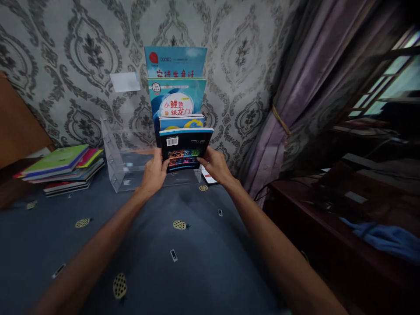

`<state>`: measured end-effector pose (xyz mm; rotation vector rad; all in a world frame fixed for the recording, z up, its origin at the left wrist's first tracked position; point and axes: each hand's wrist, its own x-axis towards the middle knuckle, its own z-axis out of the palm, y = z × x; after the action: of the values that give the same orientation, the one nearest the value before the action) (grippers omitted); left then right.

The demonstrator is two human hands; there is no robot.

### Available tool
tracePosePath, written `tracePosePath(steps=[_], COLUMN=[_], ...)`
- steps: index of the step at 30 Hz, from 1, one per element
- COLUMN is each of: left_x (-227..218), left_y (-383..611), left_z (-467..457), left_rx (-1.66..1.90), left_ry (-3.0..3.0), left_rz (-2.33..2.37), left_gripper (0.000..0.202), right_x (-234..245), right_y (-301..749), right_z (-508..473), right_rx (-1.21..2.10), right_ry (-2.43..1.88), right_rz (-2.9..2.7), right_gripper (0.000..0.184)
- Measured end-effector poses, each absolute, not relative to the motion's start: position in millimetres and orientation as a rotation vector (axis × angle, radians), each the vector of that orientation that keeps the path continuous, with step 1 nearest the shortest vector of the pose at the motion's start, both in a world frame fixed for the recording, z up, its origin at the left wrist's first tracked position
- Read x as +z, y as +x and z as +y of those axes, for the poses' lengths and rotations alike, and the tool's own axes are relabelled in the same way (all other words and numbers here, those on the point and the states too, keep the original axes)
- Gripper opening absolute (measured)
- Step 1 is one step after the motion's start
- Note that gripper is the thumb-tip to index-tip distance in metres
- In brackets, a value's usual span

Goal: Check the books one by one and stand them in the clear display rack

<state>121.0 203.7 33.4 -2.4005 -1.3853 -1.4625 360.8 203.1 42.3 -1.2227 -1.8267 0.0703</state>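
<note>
A black-backed book (188, 146) with a barcode and small colour pictures is held upright between both my hands. My left hand (154, 173) grips its left edge with the thumb on the cover, and my right hand (215, 164) grips the right edge the same way. Behind it stand several books in tiers: one with a blue-yellow cover (182, 122), a teal book (197, 94) with a white oval, and a taller blue book (177, 59) at the back. A clear acrylic stepped rack (120, 164) surrounds their lower part; its right portion is mostly hidden by the book and my hands.
To the left lies a pile of books (62, 162) on the dark blue pineapple-print cloth (141, 249). A phone-like object (208, 176) lies behind my right hand. Right are a tied curtain (272, 131) and a dark red cabinet (295, 205) bearing a blue cloth (383, 238). Patterned wall stands behind.
</note>
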Motion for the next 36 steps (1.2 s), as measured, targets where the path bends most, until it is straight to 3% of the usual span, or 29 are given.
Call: tracePosePath(steps=[6,13,26,36], left_x=[30.0,29.0,24.3,23.6], left_y=[127.3,130.1,134.7,135.8], left_z=[200.2,200.7,202.9,203.4], left_rx=[-1.155,-0.766,-0.796,-0.750], left_ry=[-2.337,-2.273,-2.272,-2.293], left_rz=[-1.619,-1.859,-1.899,-1.898], left_gripper=[0.018,0.023,0.041,0.029], right_x=[21.7,0.5,-14.6,-19.5], right_y=[361.6,357.6,349.9,344.6], right_z=[210.3,215.0,211.5,209.5], right_rx=[-0.056,-0.061,-0.114,-0.173], right_ry=[-1.289,-1.316,-1.285,-1.300], right_rz=[-1.776,-1.683,-1.645,-1.641], right_gripper=[0.015,0.019,0.042,0.047])
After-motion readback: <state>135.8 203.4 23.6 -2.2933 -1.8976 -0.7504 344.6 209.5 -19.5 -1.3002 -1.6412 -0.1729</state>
